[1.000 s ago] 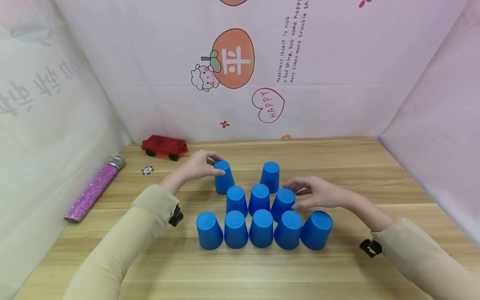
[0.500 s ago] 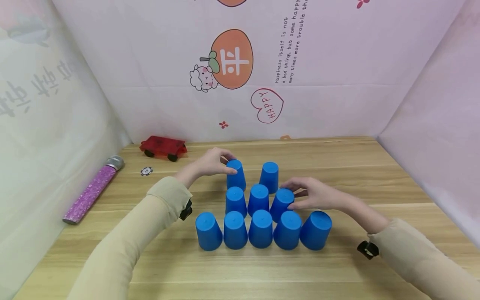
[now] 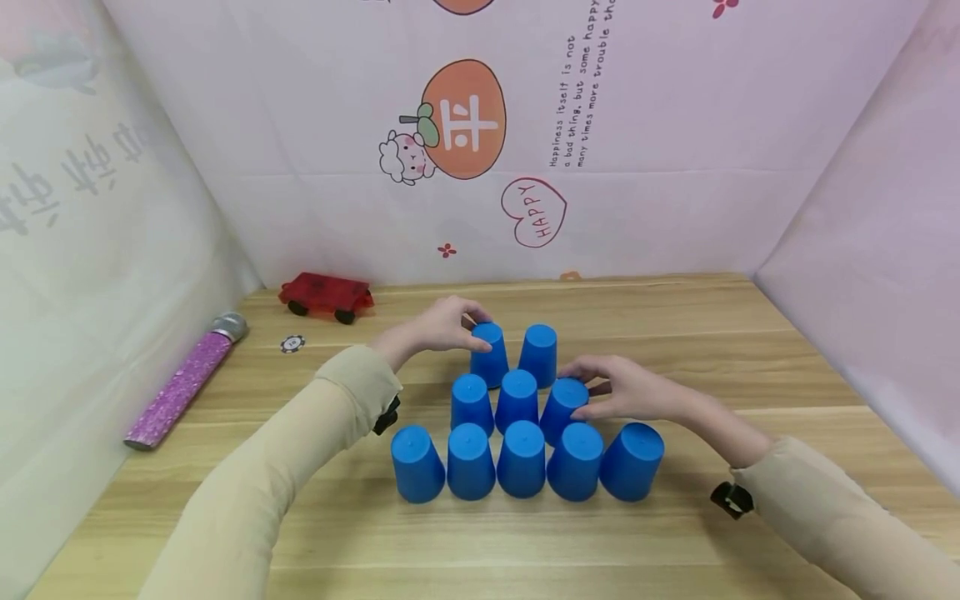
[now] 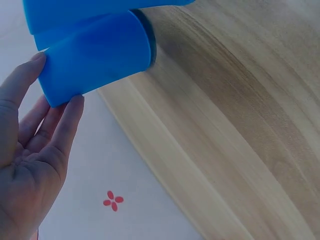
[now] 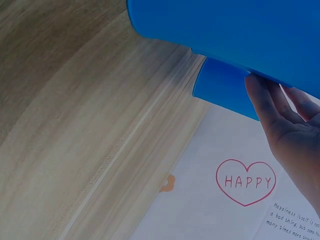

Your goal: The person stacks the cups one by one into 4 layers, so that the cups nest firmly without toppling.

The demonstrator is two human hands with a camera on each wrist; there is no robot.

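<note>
Take the middle cup (image 3: 517,404) as the clock's centre, and here's the tight spot: at 11 o'clock the left hand (image 3: 447,325) has the back cup (image 3: 489,367) pinched near its upturned base, thumb one side, fingers the other, with only a sliver between it and its neighbour (image 3: 538,358) at 1 o'clock! Whether those two touch down at the rims, I can't tell. Too much push toward 3 o'clock and the neighbour could get shunted off its line, or tipped, because a high pinch gives plenty of leverage over a light-looking cup. Over at 3 o'clock, the right hand (image 3: 626,387) holds the side cup (image 3: 558,421), fingers curled behind, thumb in front; how firmly, the pictures don't say. Any twitch there might nudge the middle cup, they're that close, or drive the side cup toward 6 o'clock into the front row (image 3: 522,467), where five stand packed shoulder to shoulder, so one bump could well ripple along. And watch that left wrist: its black strap (image 3: 387,417) hangs at 9 o'clock, near the row's end cup (image 3: 417,467), and a low sweep could clip it.
</note>
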